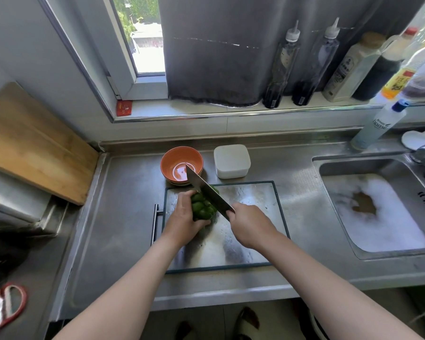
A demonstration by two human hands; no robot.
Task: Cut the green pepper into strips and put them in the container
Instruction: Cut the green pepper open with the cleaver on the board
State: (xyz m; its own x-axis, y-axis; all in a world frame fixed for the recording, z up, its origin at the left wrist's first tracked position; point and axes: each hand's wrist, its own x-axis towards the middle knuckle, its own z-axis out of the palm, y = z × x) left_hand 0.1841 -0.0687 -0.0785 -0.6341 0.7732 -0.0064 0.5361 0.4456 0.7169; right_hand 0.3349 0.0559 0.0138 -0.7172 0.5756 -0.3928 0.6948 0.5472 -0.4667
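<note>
The one lumpy green bell pepper (203,207) lies on a steel cutting board with a dark rim (252,200). The left hand (184,218) grips it from the left side with curled fingers, forearm stretched straight ahead. The right hand (252,225), just right of the pepper, is closed round the handle of the single broad steel knife (207,190). Its blade slants away and leftward across the pepper's top. Beyond the left hand stands a round orange bowl (182,153), seemingly stacked on another. Beyond the right hand sits one white square lidded plastic container (232,161). Well to the right of the right hand is one foamy steel sink (334,169).
</note>
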